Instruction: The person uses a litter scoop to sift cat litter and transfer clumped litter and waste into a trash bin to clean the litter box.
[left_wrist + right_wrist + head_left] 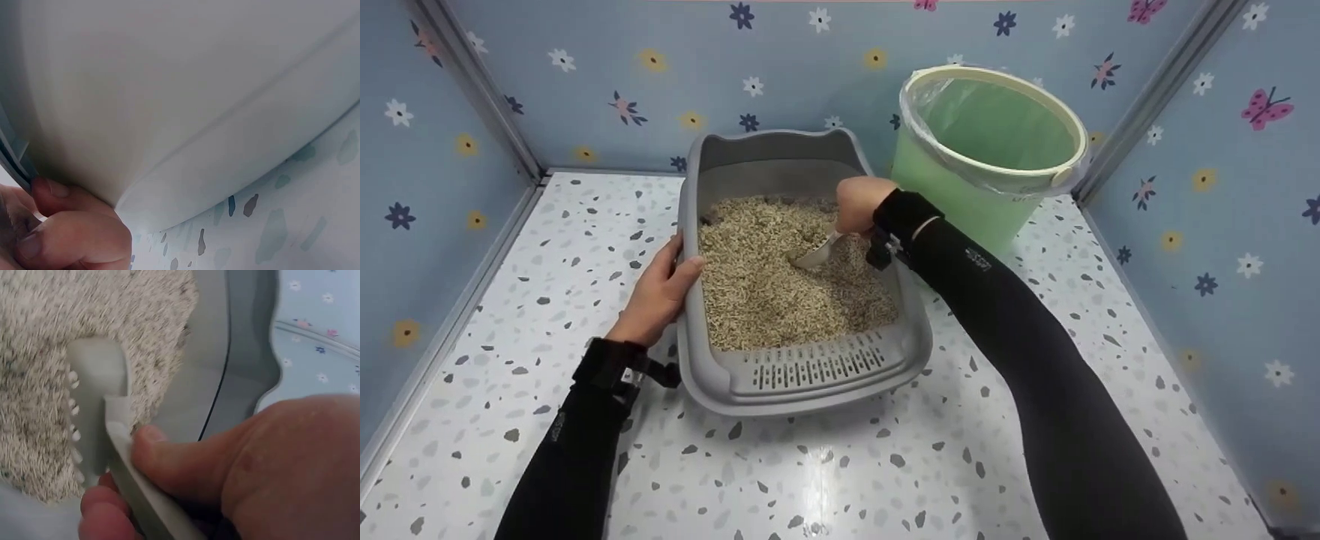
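Tray (705, 375) risks come first for me: it stands on the speckled floor (810, 480), and a hard pull could skid or tip it if the steadying grip slackened. The bin (982, 199) is just beyond its far right side, so a wide swing from there could knock it or snag its liner (919, 127). Of the hands, I have the left (658, 289) gripping the tray's left rim, thumb on top, fingers outside; the right (864, 202) is wrapped round the handle of the scoop (93, 399). Digging too steeply may jam the scoop on the tray's bottom, and a brisk flick could throw litter (765, 277) over the low front; a loose hold would let the handle twist under load.

As for looks, the tray is smooth grey plastic, high at the back, with a slotted step at the near end. The litter inside is pale tan and grainy, darker towards the right. The scoop is small and light-coloured, its blade partly in the litter near the middle, with a row of gaps along one edge; whether it carries anything I cannot tell
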The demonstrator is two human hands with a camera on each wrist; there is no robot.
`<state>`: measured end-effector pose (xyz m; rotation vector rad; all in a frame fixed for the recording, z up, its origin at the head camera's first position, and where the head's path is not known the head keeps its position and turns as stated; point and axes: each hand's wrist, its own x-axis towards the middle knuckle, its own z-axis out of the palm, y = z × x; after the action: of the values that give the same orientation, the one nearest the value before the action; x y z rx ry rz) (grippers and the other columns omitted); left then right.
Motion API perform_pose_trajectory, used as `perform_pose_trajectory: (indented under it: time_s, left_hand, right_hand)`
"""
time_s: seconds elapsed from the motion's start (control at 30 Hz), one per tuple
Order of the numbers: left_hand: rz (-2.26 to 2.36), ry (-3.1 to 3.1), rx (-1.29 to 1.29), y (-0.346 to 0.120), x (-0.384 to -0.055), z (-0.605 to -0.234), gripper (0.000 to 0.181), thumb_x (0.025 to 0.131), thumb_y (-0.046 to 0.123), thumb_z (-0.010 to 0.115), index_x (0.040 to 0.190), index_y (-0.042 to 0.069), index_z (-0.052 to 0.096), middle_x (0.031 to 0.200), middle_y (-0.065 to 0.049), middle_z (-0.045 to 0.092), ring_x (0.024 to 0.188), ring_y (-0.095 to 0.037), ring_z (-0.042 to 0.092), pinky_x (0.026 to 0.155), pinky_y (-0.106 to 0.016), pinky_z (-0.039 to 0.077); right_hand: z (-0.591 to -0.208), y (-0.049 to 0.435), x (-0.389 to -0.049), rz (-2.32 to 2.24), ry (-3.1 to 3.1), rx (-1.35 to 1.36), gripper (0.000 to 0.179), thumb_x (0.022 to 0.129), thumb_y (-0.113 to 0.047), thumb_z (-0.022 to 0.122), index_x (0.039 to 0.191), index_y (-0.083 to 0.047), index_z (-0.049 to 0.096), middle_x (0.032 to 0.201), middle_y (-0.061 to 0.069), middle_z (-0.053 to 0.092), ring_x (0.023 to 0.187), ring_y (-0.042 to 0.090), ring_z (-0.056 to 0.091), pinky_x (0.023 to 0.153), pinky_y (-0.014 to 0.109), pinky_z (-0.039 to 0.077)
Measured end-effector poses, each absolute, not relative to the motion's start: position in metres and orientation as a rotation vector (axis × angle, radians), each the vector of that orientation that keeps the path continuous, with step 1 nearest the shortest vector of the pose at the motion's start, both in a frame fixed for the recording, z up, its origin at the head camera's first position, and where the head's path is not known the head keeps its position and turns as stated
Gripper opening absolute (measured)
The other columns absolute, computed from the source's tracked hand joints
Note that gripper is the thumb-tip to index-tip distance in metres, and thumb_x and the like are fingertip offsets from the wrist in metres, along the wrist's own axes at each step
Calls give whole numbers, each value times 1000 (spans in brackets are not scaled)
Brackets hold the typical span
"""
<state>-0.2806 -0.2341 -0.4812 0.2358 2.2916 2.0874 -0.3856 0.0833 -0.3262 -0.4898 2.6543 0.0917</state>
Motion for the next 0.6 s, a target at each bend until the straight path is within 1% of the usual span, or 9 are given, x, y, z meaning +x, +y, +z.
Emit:
perform_pose_trajectory:
  time_s: [0.07,0.17,0.27,0.3,0.33,0.4,0.47,0.57,0.6]
  left_hand:
    - [2091,2300,226,-235,-280,-481,76,117,35,56,180,17,19,125,-25,56,81,-14,64,57,-25,52]
    - [2077,2320,213,-236,-280,-482,75,116,35,56,180,19,20,112,-21,55,71,-11,58,53,-24,49]
    - [2075,2316,214,-237,-280,-483,75,117,34,56,180,18,19,122,-22,56,77,-14,60,58,-25,52]
    - [2075,2310,217,-237,-280,-483,75,117,33,56,180,18,17,131,-24,56,84,-17,63,64,-25,55]
    - [2076,2300,218,-238,-279,-482,75,117,33,55,180,18,17,137,-26,56,88,-21,65,66,-26,57]
    - [2075,2283,225,-238,-279,-482,77,117,33,55,181,18,14,158,-28,48,107,-28,67,78,-28,61]
    - [2057,2289,219,-239,-278,-481,78,117,34,56,181,19,14,164,-28,45,111,-32,67,80,-29,63]
    - [2039,2307,212,-240,-278,-480,79,116,38,57,181,21,15,161,-29,47,104,-29,68,74,-30,64]
    - [2035,2312,209,-240,-277,-479,79,116,39,58,180,22,17,158,-28,50,98,-26,67,70,-29,62]
  right_hand:
    - [-327,80,-388,155,2682,-544,31,104,-14,59,73,-16,55,70,-1,51,62,19,48,57,32,40]
    - [-330,74,-393,263,2715,-624,32,108,-19,59,77,-16,49,78,2,47,72,23,47,66,39,41]
    - [-339,71,-400,313,2728,-661,32,111,-23,57,81,-16,48,83,4,46,78,25,47,72,44,43]
    - [-343,70,-403,310,2727,-667,32,112,-24,56,82,-16,49,84,4,48,79,26,48,74,45,44]
    - [-347,70,-405,300,2728,-669,31,112,-24,56,84,-15,50,86,5,50,80,26,49,75,46,45]
    - [-354,70,-410,273,2732,-669,28,113,-24,55,86,-15,53,91,6,57,83,27,53,76,46,47]
    - [-360,70,-413,242,2734,-671,26,113,-23,55,88,-14,55,96,8,62,85,28,55,77,45,47]
    - [-362,71,-414,186,2758,-677,25,112,-20,55,88,-13,58,100,12,66,85,29,55,76,45,46]
    - [-363,71,-414,171,2761,-682,25,112,-19,55,88,-12,58,100,12,67,84,29,54,76,44,45]
